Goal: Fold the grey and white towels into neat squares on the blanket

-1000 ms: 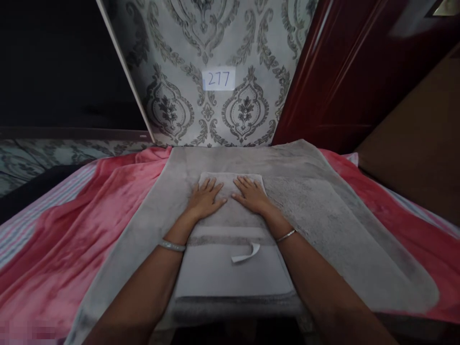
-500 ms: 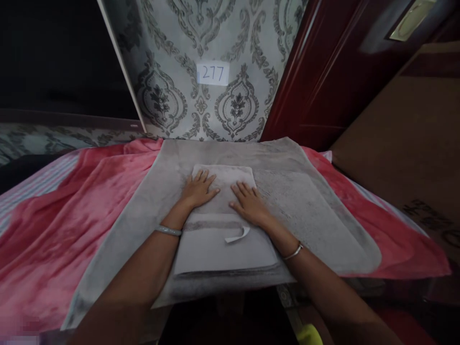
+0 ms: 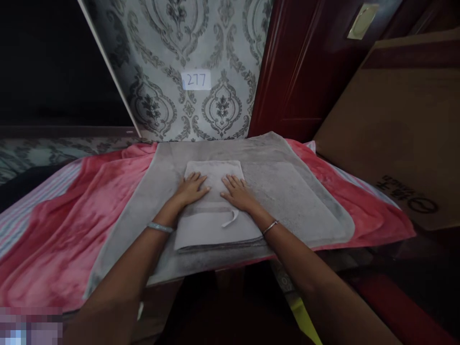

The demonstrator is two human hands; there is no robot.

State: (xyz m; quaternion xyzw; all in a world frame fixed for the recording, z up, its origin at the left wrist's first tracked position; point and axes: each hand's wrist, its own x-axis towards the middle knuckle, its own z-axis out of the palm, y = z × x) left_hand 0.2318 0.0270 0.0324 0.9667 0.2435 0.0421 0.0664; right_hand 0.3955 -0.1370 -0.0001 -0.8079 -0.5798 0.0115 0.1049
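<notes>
Folded light cloth [image 3: 215, 232] lies beneath our hands. Our left hand [image 3: 192, 189] and right hand [image 3: 238, 192] press palm-down, fingers spread, gripping nothing; forearms converge forward. Beneath the cloth, grey blanket [image 3: 294, 201] extends beyond both hands.

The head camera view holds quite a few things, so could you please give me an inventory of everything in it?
Folded cloth: one, light grey, centre
Curled strip: one, white, on the folded cloth
Spread blanket: one, grey, under the folded cloth
Plush cover: pink-red, showing both sides
Striped cloth: pale, outer edges
Paper label "277": one, white, on the wall
Patterned wall: one, grey, behind
Screen: one, black, upper left
Panel: one, dark red, upper right, with a pale plate
Box: one, brown, right
Unclear item: one, yellow-green, bottom
Bracelets: two, silvery, one per wrist
Left hand, right hand: flat on the folded cloth
</notes>
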